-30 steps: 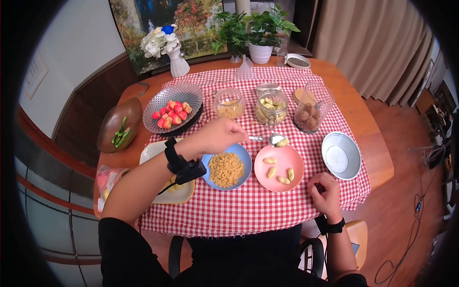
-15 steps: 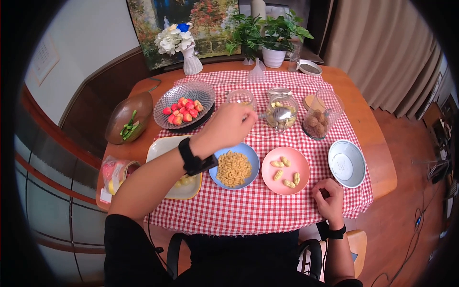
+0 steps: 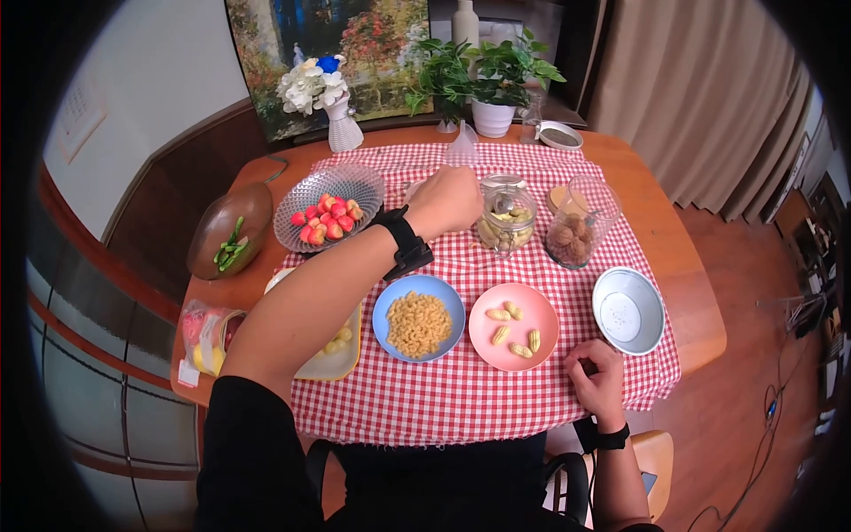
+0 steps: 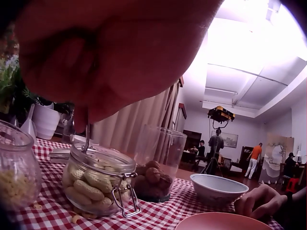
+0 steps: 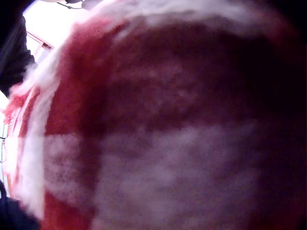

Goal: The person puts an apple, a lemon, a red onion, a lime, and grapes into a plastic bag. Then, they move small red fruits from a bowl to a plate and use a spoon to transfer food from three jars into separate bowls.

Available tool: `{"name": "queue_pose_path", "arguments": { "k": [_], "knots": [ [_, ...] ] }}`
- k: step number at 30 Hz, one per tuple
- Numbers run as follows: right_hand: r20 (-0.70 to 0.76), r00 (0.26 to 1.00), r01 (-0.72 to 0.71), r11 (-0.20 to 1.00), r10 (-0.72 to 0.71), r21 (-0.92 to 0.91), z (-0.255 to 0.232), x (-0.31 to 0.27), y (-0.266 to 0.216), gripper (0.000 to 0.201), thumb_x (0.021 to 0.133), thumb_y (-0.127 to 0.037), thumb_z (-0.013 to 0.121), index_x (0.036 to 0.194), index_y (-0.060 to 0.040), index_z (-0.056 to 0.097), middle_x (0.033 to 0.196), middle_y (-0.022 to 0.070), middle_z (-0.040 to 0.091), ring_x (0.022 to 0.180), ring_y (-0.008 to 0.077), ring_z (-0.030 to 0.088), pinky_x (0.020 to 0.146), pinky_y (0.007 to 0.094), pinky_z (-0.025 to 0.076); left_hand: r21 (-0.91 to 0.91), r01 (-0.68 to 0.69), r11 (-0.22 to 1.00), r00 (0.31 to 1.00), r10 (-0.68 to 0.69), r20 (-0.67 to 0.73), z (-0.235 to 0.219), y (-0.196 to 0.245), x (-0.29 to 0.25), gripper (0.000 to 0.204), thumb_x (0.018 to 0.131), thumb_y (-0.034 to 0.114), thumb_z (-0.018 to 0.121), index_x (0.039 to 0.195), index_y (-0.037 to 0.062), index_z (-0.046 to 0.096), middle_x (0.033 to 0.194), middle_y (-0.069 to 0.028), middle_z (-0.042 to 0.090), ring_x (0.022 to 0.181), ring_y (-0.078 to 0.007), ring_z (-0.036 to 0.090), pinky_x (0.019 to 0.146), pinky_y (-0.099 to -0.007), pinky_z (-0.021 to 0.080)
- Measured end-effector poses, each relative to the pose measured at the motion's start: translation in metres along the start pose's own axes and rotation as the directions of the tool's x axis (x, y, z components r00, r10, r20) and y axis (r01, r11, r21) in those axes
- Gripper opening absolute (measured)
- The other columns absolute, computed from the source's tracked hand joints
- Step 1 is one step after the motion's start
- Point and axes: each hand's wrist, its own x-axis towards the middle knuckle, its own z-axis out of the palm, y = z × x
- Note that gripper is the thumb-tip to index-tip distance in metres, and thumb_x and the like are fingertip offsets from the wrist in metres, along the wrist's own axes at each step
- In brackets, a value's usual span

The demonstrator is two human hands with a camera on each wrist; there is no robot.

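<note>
My left hand (image 3: 446, 202) grips a metal spoon (image 3: 503, 203) by its handle, above the back of the table. The spoon's bowl dips into the mouth of a clip-top glass jar (image 3: 505, 238) of peanuts (image 4: 88, 189). In the left wrist view the handle points down into the jar beneath my palm. A pink plate (image 3: 532, 304) with several peanuts lies in front of the jar. Near the table's front right, my right hand (image 3: 597, 377) rests loosely curled on the checked cloth, holding nothing. The right wrist view is filled by blurred cloth (image 5: 168, 167).
A blue plate (image 3: 384, 317) of macaroni lies left of the pink one. A walnut jar (image 3: 606, 202) stands right of the peanuts, a white bowl (image 3: 653, 301) nearer. A small glass jar (image 4: 17, 158) stands left of the peanut jar. Red fruit fills a glass bowl (image 3: 297, 197).
The spoon, one second ago over the pink plate with a peanut at it, has swung back into the jar with my left hand. That peanut now lies on the plate. My right hand stays put.
</note>
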Motion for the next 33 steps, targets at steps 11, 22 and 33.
{"name": "queue_pose_path", "arguments": {
  "k": [11,22,33],
  "knots": [
    [0.006,1.0,-0.014,1.0,0.014,-0.006,-0.002,0.0,0.0,0.003,0.08,-0.002,0.07,0.083,-0.0001,0.069,0.083,0.0096,0.07,0.074,0.0213,0.067,0.068,0.0312,0.052,-0.211,0.198,0.957,0.972,-0.164,0.168,0.015,-0.029,0.014,0.023,0.092,0.02,0.073,0.097,-0.0003,0.081,0.094,-0.0136,0.079,0.082,-0.0208,0.073,0.079,-0.0359,0.056],
    [-0.002,1.0,-0.019,1.0,0.019,-0.005,-0.003,-0.001,-0.001,0.004,0.08,-0.003,0.071,0.082,-0.0001,0.069,0.083,0.0091,0.07,0.074,0.0202,0.067,0.068,0.031,0.052,-0.646,0.424,0.635,0.904,-0.254,0.344,0.016,-0.048,0.0,0.02,0.099,0.019,0.066,0.103,0.0026,0.076,0.089,-0.0022,0.074,0.064,-0.0085,0.058,0.056,-0.0254,0.047],
    [-0.016,1.0,0.003,1.0,-0.003,0.001,0.001,-0.002,0.0,0.003,0.084,-0.002,0.07,0.085,0.0012,0.069,0.083,0.009,0.069,0.065,0.0158,0.064,0.06,0.0275,0.051,-0.63,0.431,0.646,0.898,-0.238,0.371,-0.031,-0.026,-0.066,0.024,0.102,0.022,0.066,0.115,0.003,0.073,0.069,0.0094,0.049,0.055,-0.0028,0.038,0.047,-0.0219,0.029]
  ]
}}
